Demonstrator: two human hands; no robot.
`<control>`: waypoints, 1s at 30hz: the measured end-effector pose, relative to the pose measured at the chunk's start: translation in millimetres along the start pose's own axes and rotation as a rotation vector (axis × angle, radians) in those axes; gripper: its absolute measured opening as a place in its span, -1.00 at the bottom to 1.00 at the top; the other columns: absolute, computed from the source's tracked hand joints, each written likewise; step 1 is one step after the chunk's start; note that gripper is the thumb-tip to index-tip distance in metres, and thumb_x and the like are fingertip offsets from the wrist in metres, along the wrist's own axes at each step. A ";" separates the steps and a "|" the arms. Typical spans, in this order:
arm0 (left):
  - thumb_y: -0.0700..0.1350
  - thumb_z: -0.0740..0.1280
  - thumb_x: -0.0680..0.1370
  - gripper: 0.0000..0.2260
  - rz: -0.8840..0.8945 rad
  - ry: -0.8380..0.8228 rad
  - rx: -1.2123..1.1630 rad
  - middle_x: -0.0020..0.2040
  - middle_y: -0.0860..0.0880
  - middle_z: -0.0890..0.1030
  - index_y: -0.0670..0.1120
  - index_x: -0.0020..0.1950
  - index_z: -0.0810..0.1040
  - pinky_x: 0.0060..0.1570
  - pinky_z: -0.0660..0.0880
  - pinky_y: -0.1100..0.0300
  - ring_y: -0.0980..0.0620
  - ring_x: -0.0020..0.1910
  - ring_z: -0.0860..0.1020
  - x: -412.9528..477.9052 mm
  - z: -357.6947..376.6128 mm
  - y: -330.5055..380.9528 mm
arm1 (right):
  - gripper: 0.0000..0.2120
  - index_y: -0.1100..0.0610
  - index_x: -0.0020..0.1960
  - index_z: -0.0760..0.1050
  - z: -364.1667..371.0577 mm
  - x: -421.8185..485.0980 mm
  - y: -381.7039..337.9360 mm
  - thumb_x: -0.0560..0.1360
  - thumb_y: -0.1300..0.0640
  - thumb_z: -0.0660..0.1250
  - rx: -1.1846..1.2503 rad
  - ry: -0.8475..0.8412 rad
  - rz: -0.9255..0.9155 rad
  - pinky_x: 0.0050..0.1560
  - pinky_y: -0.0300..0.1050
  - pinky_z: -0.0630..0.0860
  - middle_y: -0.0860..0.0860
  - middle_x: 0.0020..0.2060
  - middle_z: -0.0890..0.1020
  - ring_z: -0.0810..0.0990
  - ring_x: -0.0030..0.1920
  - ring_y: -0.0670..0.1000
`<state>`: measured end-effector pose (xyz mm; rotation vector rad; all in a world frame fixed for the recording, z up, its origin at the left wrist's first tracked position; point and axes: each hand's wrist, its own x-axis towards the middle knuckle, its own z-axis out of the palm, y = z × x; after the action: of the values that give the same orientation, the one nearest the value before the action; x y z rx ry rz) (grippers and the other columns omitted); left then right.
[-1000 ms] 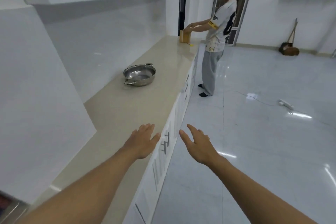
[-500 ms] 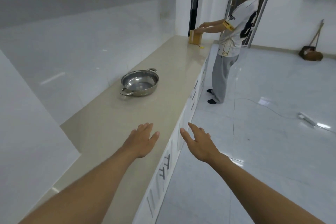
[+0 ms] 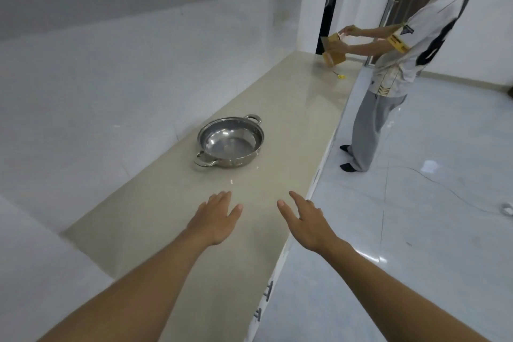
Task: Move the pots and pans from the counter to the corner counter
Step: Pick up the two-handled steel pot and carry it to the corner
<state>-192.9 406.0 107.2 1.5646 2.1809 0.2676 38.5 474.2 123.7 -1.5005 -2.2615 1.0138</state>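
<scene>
A shallow steel pot (image 3: 231,141) with two loop handles sits empty on the beige counter (image 3: 291,108), near the wall side. My left hand (image 3: 215,219) hovers over the counter a short way in front of the pot, palm down, fingers spread, holding nothing. To its right my right hand (image 3: 305,221) reaches out over the counter's front edge, also open and empty. Neither hand touches the pot.
Another person (image 3: 388,69) stands at the counter's far end handling a brown cardboard box (image 3: 333,54). White cabinet fronts with handles (image 3: 268,290) run below the counter. A cable (image 3: 433,178) lies across the glossy floor on the right. A white wall block juts out at left.
The view has closed in on the pot, which now looks larger and nearer. Both hands have moved forward toward it, still open. The person at the far end has tilted the box.
</scene>
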 end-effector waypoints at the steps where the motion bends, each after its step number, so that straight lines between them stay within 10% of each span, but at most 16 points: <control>1: 0.21 -0.03 0.66 -0.42 -0.023 0.012 -0.015 0.63 -0.02 0.06 -0.05 0.61 0.06 0.53 -0.05 0.03 0.03 0.59 0.00 9.0 -0.6 -3.0 | -0.29 0.02 0.58 0.13 0.9 13.9 -0.5 0.57 -0.37 -0.02 -0.002 -0.011 -0.012 0.54 0.20 -0.03 0.00 0.55 0.25 0.13 0.56 0.10; 22: 0.01 0.23 0.62 -0.45 -0.344 0.248 -0.158 0.57 -0.25 0.12 -0.10 0.57 0.19 0.46 0.19 -0.09 -0.25 0.53 0.12 242.8 -8.4 -29.6 | -0.32 0.05 0.59 0.07 17.6 303.5 15.3 0.60 -0.31 0.04 -0.118 -0.236 -0.223 0.51 0.16 0.01 0.11 0.57 0.18 0.07 0.57 0.11; 30: -0.06 0.17 0.65 -0.72 -0.362 0.340 -0.036 0.26 -0.18 0.43 -0.22 0.17 0.54 0.35 0.25 -0.08 -0.20 0.29 0.35 266.9 16.3 -32.4 | -0.32 0.01 0.59 0.07 29.9 341.7 24.1 0.59 -0.27 0.12 -0.052 -0.204 -0.253 0.52 0.17 0.07 0.14 0.58 0.14 0.02 0.58 0.13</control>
<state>-283.1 642.9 16.3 1.1379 2.6510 0.4814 -111.6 768.5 28.5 -1.1346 -2.5550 1.0802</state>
